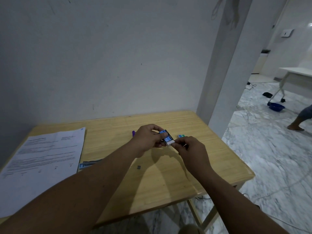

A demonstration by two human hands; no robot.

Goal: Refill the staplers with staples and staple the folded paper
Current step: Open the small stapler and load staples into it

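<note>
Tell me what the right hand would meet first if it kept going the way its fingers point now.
The right hand points up-left; its fingertips already pinch the white inner tray sliding out of the blue staple box, which the left hand grips. Going on, it would likely push the tray back in, then meet the left hand's fingers.

dim, soft shadows, wide-angle edge distortion

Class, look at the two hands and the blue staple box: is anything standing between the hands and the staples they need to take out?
Only the box itself. The left hand grips the blue staple box, and the right hand pinches its white inner tray, partly slid out. No staples are visible yet.
</note>
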